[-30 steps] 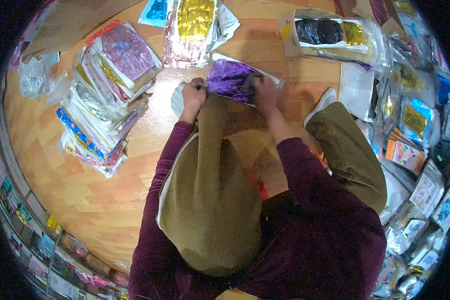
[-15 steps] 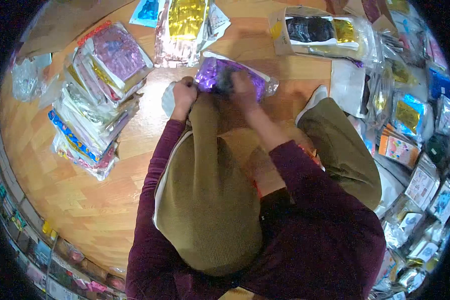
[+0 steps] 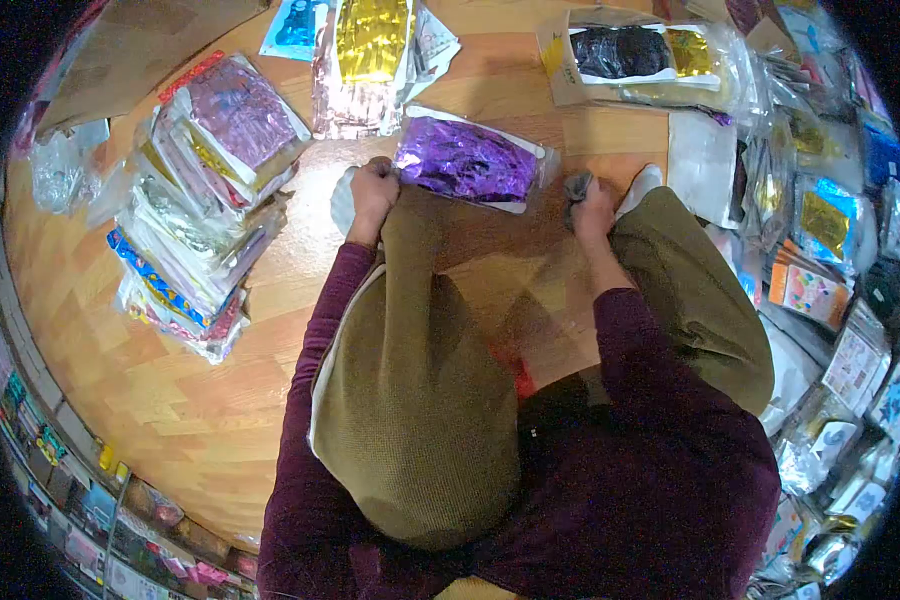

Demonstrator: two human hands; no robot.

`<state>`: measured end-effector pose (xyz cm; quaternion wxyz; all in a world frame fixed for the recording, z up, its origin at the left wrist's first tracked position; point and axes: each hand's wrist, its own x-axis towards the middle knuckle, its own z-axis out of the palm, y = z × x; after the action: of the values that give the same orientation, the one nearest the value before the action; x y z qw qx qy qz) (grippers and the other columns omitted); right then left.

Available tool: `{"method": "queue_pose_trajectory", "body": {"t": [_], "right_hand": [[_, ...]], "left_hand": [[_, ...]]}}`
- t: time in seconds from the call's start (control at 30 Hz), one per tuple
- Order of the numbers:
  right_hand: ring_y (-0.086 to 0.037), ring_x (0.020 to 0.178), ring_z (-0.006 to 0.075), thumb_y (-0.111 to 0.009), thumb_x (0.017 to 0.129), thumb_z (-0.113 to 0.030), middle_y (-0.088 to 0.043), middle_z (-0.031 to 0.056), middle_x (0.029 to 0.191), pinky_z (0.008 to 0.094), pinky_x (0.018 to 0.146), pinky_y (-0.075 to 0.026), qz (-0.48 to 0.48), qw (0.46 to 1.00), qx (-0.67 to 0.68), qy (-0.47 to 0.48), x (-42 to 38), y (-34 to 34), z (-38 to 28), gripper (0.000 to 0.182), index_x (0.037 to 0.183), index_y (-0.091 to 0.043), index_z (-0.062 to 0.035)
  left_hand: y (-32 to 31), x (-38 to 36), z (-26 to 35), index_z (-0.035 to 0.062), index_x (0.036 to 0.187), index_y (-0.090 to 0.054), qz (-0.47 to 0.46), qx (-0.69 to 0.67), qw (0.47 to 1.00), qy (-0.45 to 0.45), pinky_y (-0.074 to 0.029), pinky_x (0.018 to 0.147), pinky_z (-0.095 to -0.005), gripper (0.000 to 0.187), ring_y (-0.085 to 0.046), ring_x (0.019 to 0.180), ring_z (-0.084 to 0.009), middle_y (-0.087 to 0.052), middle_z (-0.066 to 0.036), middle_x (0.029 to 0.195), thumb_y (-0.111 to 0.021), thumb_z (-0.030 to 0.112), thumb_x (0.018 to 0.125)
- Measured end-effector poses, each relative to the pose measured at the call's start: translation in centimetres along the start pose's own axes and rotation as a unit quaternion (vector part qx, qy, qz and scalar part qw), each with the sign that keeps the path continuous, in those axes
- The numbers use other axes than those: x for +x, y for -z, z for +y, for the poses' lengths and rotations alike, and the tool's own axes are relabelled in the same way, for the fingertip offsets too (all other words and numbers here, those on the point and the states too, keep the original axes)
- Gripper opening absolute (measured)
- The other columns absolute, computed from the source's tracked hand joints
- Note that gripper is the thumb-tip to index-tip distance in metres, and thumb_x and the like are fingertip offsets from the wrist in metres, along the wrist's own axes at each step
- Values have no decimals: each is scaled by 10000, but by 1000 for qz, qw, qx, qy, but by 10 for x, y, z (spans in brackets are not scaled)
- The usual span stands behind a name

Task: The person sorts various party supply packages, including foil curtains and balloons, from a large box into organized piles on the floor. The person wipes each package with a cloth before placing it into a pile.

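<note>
A purple foil packet (image 3: pixel 470 160) in a clear sleeve lies flat on the wooden floor, slightly slanted, in front of my left foot. My left hand (image 3: pixel 373 198) is closed at the packet's left end, its fingers pinching the edge there. Just right of the packet and apart from it, my right hand (image 3: pixel 594 208) grips a crumpled grey cloth (image 3: pixel 576 187). Part of the cloth is hidden inside that fist.
Stacked packets (image 3: pixel 205 200) lean at the left. Gold and pink foil packets (image 3: pixel 370 60) lie ahead. An open cardboard box (image 3: pixel 570 85) with black and gold foil packets stands ahead right. Many bagged goods (image 3: pixel 820 290) crowd the right side. Shelves (image 3: pixel 100 490) line the lower left.
My right hand with the grey cloth has moved right, off the purple packet, to beside my right foot. The packet's surface is now uncovered. My left hand stays at its left end.
</note>
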<state>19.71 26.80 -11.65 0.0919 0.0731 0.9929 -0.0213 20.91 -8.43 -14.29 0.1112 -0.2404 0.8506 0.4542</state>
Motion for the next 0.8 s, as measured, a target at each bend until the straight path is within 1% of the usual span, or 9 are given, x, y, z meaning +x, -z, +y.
{"method": "queue_pose_trajectory", "body": {"t": [0.13, 0.2, 0.3, 0.33, 0.4, 0.47, 0.53, 0.67, 0.8], "right_hand": [[-510, 841, 364, -556, 644, -66, -537, 183, 869, 432, 717, -415, 151, 973, 171, 20, 19, 22, -52, 326, 970, -545, -59], [-509, 831, 352, -568, 628, -93, -543, 175, 827, 435, 718, -412, 104, 938, 299, 140, 27, 28, -109, 297, 920, -543, -49], [-510, 888, 345, -519, 708, -116, -536, 185, 952, 432, 755, -408, -68, 936, 165, 302, 22, 22, -190, 248, 949, -524, -58], [-510, 888, 345, -519, 708, -116, -536, 185, 952, 432, 755, -408, -68, 936, 170, 301, 18, 17, -195, 248, 949, -524, -58], [-501, 883, 357, -477, 734, -112, -523, 194, 946, 442, 754, -407, -13, 922, 166, 350, 10, 8, -203, 196, 914, -516, -45], [-497, 890, 366, -458, 751, -106, -515, 190, 956, 446, 759, -408, -37, 946, 114, 302, 20, 9, -170, 194, 930, -521, -67], [-499, 887, 362, -495, 729, -122, -513, 193, 964, 442, 756, -413, 91, 940, 174, 281, 39, -30, -120, 207, 926, -520, -61], [-525, 859, 378, -608, 647, -116, -555, 217, 883, 437, 745, -426, 4, 996, 66, 62, 58, -9, -60, 297, 909, -518, -8], [-514, 944, 372, -612, 659, -92, -555, 210, 984, 421, 809, -417, 9, 999, 51, -5, 53, 0, -25, 397, 1044, -527, -47]], "left_hand": [[-5, 1, 4, 35, 762, -607, -18, 10, 1000, -4, -450, 623, -382, 139, -587, 713, -355, -586, -217, 720, -566, 151, 699], [-6, 4, 0, 42, 750, -602, -15, 6, 1000, -6, -450, 628, -398, 120, -584, 720, -364, -580, -227, 719, -559, 136, 691], [-6, 2, 3, 41, 741, -597, 9, 34, 999, 10, -450, 629, -408, 108, -582, 717, -366, -579, -225, 719, -544, 122, 693], [-7, 2, -2, 46, 743, -599, 43, 23, 997, -59, -451, 624, -412, 105, -581, 708, -364, -583, -213, 718, -531, 110, 694], [-7, 6, -9, 49, 755, -603, 12, 19, 999, -30, -453, 624, -405, 110, -583, 712, -359, -586, -210, 724, -538, 116, 697], [-1, -2, 9, 54, 795, -615, -18, 31, 999, 14, -459, 634, -377, 131, -590, 740, -343, -594, -201, 753, -564, 133, 703], [-3, -1, 9, 51, 802, -616, 2, 8, 1000, 4, -460, 637, -368, 135, -591, 743, -340, -595, -201, 758, -571, 134, 705], [-9, 2, -8, 33, 862, -605, -15, -35, 999, -15, -457, 658, -339, 170, -603, 755, -303, -609, -197, 791, -573, 110, 714], [-13, 10, -17, -8, 916, -557, -102, -179, 978, -33, -443, 710, -283, 205, -590, 816, -191, -621, -144, 893, -564, 7, 712]]}}
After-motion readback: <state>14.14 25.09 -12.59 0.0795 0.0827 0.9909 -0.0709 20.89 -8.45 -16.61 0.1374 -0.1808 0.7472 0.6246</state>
